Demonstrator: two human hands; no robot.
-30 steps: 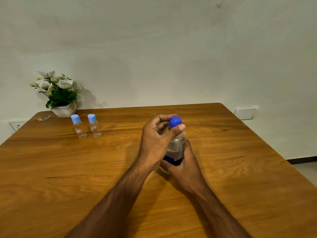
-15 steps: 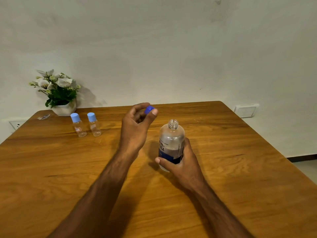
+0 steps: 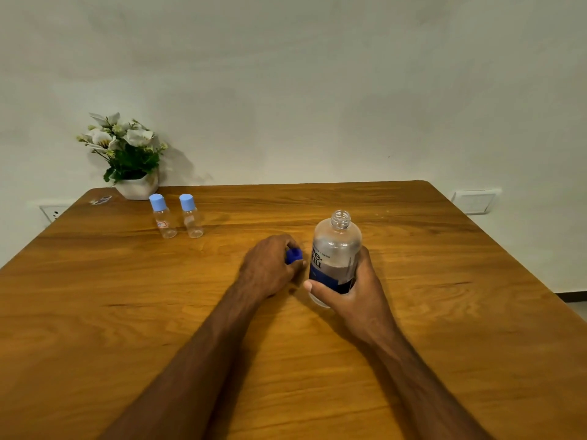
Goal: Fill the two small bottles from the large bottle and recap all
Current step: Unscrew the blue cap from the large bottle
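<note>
On the wooden desk [image 3: 95,312], a potted plant [image 3: 128,157] stands at the far left edge behind two capped small bottles [image 3: 176,215], well apart from the uncapped, partly filled large bottle [image 3: 336,249] gripped upright by the right hand [image 3: 352,296], while the left hand [image 3: 270,268] just beside it has fingers curled around the blue cap [image 3: 293,256].

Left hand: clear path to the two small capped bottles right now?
Probably yes, but not free: the left hand holds the dark blue cap. Bare table lies between it and the small bottles; nothing blocks.
</note>
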